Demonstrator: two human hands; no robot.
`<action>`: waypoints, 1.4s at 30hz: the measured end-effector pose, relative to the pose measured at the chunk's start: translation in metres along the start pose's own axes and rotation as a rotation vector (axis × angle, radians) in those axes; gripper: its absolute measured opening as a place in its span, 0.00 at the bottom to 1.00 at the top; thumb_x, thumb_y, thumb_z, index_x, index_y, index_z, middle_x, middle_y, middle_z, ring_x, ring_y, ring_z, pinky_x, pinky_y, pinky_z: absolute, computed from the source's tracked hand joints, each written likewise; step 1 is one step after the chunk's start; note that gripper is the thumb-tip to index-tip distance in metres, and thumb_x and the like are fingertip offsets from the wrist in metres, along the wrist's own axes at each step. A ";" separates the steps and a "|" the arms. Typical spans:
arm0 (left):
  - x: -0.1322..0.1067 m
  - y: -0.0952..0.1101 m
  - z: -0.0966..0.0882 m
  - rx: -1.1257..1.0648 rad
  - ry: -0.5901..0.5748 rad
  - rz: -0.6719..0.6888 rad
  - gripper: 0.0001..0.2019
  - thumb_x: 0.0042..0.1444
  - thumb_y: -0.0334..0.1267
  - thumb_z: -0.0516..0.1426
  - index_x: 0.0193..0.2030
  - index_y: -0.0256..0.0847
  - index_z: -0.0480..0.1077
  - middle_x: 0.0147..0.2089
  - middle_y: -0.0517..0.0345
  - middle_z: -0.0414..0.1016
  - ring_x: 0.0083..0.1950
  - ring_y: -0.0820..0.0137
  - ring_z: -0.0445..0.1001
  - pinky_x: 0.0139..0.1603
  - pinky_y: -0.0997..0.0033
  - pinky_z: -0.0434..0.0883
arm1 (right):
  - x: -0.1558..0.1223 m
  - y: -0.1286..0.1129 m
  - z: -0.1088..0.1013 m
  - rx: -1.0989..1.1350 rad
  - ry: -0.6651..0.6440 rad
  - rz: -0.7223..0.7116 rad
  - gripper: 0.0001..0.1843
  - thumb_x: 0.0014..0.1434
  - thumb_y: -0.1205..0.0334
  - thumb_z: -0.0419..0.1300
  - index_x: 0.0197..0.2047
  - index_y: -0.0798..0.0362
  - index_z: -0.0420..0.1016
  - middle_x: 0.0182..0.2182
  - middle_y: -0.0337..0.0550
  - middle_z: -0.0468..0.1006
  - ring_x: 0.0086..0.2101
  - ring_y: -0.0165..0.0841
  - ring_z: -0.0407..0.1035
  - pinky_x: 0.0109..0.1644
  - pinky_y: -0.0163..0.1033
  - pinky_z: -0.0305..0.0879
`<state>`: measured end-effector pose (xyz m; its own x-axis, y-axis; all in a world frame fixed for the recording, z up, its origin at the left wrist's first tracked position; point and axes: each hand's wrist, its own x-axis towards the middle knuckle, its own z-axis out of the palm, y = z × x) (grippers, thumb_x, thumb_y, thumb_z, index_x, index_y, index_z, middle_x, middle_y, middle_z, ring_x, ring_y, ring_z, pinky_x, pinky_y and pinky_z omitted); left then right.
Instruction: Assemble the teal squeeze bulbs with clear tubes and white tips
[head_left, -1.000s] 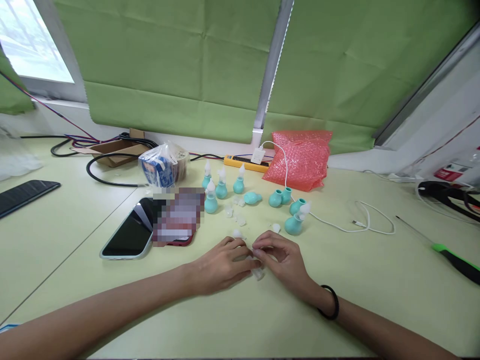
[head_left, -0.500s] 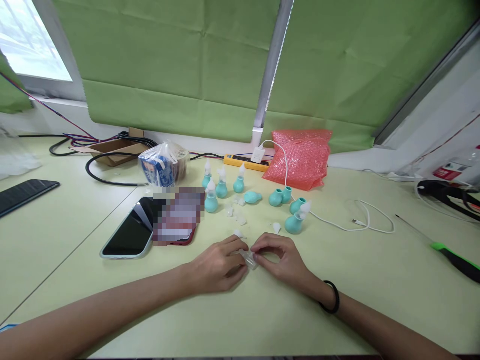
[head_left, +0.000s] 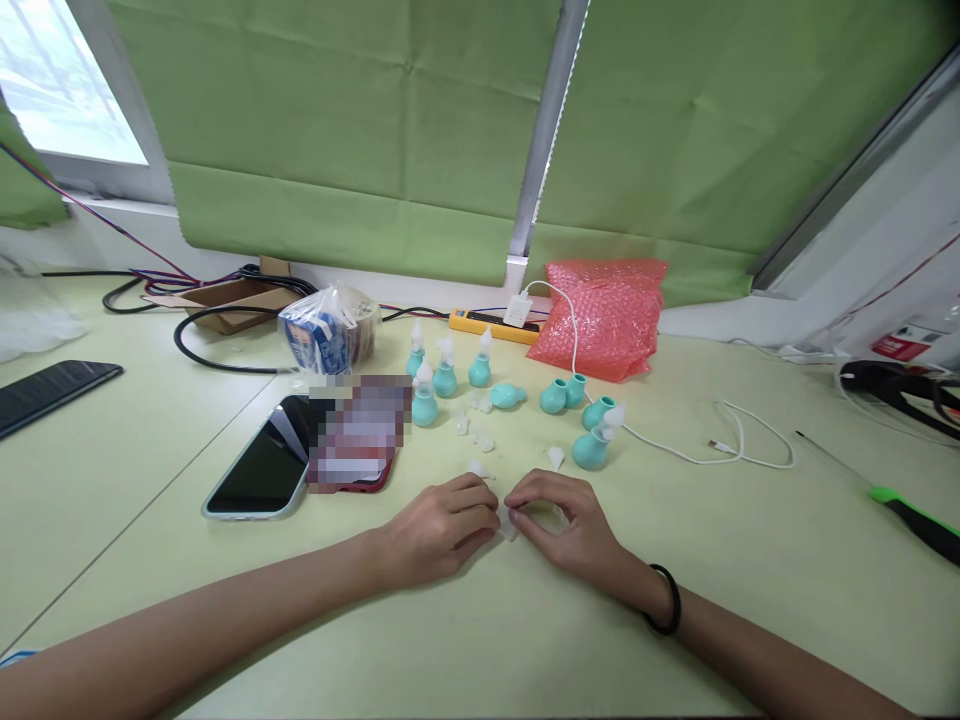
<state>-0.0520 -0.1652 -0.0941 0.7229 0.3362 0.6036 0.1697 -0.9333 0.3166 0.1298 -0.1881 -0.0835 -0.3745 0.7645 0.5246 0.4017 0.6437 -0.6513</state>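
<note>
Between my two hands is a small translucent plastic piece (head_left: 507, 524), mostly covered by fingertips. My left hand (head_left: 442, 528) is closed on its left side, and my right hand (head_left: 566, 515) pinches its right side with thumb and forefinger. Just beyond the fingers lie a white cone-shaped tip (head_left: 555, 458) and another pale tip (head_left: 478, 469). Farther back are several clear plastic pieces (head_left: 484, 440). Around them stand turquoise rubber bulbs: some carry clear nozzles, like this nozzled bulb (head_left: 590, 450), while others are open at the neck, like this bare bulb (head_left: 553, 397).
Two phones lie at left, one dark-screened phone (head_left: 259, 465) and one red-edged phone (head_left: 364, 435). Behind are bagged tape rolls (head_left: 330, 330), a yellow power strip (head_left: 480, 325) and a red bubble-wrap pouch (head_left: 604, 320). A white cable (head_left: 697, 460) and screwdriver (head_left: 911, 520) lie at right.
The fingers of both hands have shifted slightly on the clear piece, and less of it shows now. The view has moved a little; the other things stay where they were.
</note>
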 end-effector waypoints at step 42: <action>-0.003 0.000 0.001 -0.044 0.018 -0.097 0.06 0.53 0.28 0.51 0.35 0.32 0.69 0.34 0.49 0.67 0.35 0.72 0.68 0.34 0.75 0.69 | -0.009 0.001 0.000 -0.252 0.021 -0.354 0.10 0.49 0.76 0.54 0.33 0.54 0.68 0.26 0.42 0.74 0.28 0.29 0.68 0.29 0.34 0.67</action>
<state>-0.0534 -0.1664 -0.0972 0.6926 0.4269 0.5814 0.2079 -0.8900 0.4058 0.1334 -0.1942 -0.0886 -0.5097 0.4939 0.7045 0.4437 0.8524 -0.2766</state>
